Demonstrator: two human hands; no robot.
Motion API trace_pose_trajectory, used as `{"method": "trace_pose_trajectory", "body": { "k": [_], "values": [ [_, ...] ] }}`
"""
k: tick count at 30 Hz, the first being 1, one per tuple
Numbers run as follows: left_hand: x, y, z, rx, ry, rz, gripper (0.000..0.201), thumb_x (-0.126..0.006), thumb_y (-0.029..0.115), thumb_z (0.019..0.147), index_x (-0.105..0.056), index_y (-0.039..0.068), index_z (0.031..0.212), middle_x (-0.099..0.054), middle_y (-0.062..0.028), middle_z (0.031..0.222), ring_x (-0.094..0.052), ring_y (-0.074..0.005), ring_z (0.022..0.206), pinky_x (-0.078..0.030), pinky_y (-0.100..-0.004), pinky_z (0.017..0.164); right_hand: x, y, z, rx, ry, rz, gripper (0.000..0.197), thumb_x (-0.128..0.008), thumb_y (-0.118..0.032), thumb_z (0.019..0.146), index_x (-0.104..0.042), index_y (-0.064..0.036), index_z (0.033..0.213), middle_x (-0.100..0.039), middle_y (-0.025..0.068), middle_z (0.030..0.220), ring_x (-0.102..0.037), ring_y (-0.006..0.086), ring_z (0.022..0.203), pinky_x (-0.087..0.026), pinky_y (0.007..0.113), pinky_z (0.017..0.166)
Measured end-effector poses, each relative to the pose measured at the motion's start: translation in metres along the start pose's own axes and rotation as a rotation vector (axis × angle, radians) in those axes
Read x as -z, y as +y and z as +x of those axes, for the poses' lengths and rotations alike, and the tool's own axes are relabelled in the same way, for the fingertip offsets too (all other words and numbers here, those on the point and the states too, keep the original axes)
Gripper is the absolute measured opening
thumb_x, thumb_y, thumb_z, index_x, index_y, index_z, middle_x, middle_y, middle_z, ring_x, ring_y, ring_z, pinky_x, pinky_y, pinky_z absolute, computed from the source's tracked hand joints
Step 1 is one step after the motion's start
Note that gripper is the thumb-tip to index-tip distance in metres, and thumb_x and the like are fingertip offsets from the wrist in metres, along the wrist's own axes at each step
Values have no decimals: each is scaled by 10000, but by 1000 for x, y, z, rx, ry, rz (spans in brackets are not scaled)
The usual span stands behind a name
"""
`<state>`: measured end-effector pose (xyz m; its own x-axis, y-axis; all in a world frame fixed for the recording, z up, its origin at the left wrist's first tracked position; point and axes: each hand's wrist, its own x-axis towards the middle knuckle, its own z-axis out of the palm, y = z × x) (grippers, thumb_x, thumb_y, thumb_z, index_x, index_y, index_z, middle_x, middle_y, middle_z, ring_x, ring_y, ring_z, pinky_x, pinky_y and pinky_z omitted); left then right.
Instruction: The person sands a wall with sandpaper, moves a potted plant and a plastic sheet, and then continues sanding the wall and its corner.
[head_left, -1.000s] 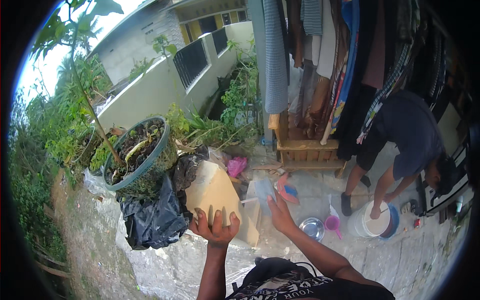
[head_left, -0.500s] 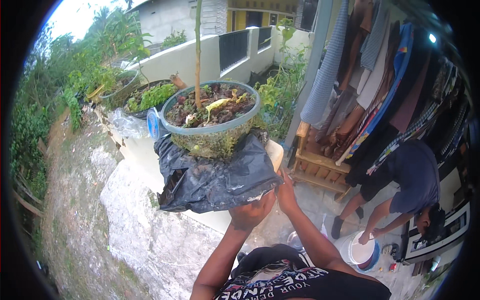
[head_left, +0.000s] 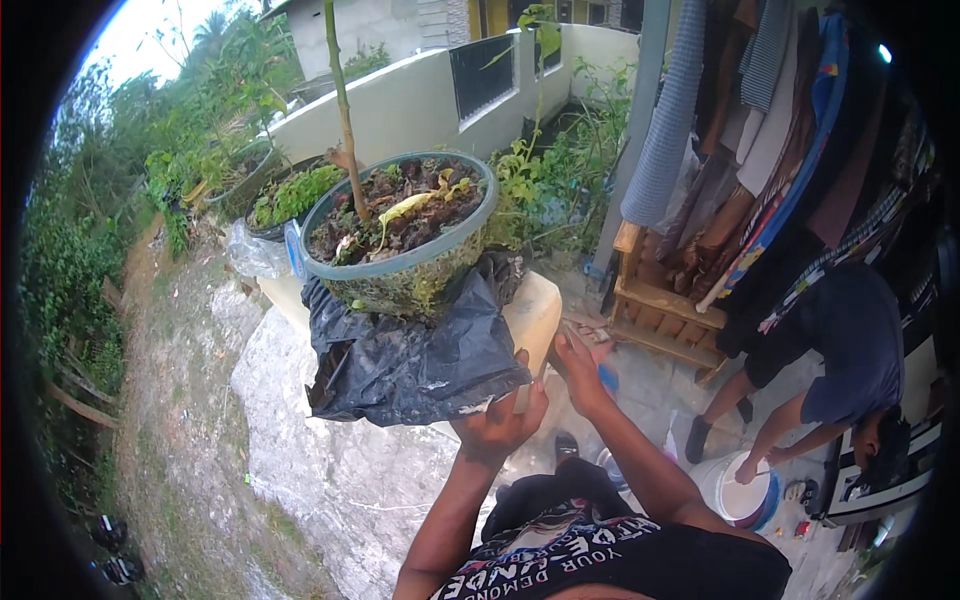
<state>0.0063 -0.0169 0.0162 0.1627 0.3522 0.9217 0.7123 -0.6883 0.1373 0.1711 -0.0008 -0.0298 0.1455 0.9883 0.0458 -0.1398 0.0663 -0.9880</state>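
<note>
Head view: smooth cream masonry block (head_left: 533, 312) just ahead, long axis pointing away; left hand (head_left: 499, 424), part-curled, nearer, by crumpled black plastic sheet's (head_left: 415, 365) edge; right hand (head_left: 581, 372) right of block; grips cannot be told.

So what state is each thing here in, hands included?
Round grey-green plant pot: standing, filled with dark soil, thin stem growing inside.
Black plastic sheet: crumpled, spread beneath the pot.
Bare left hand: curled at the plastic's edge, grip unclear.
Bare right hand: beside the left, grip unclear.
Multicoloured fabric clothes: hanging.
Round white bucket: uncovered, standing upright.
</note>
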Motion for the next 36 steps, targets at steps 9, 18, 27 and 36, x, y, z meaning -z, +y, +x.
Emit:
{"method": "trace_pose_trajectory", "body": {
  "k": [9, 18, 27, 36],
  "values": [
    [-16, 11, -13, 125, 76, 31, 317, -619, 301, 924, -596, 66, 1136, -548, -263, 1212, -571, -407, 1133, -503, -511, 942, 40, 45, 34, -110, -559, 186, 696, -572, -411, 1008, -310, -37, 1533, -429, 112, 1474, -365, 215, 1405, -271, 363, 1167],
    [-26, 42, -23, 33, 42, 582, 203, -535, 317, 927, -556, 198, 1091, -526, -121, 1228, -410, -389, 1287, -294, -598, 1093, 41, 62, 64, -231, -768, 353, 669, -325, -425, 1064, -198, -23, 1583, -200, 170, 1634, -155, 282, 1524, -85, 393, 1232],
    [-76, 60, 65, 83, -148, 719, 281, -646, 329, 898, -628, 201, 1148, -612, -39, 1291, -532, -299, 1227, -304, -534, 1080, 37, -1, 99, -91, -1027, 150, 934, -273, -721, 986, -77, -49, 1604, -145, 202, 1644, -114, 310, 1532, -126, 394, 1234],
    [-87, 56, 53, 77, -108, 942, 274, -643, 371, 901, -646, 243, 1143, -684, 34, 1201, -586, -201, 1150, -308, -436, 1033, 21, 19, 116, -512, -1046, 44, 865, -301, -674, 1011, -270, 24, 1521, -532, 186, 1317, -542, 144, 897, -461, 320, 550]
  ]
}}
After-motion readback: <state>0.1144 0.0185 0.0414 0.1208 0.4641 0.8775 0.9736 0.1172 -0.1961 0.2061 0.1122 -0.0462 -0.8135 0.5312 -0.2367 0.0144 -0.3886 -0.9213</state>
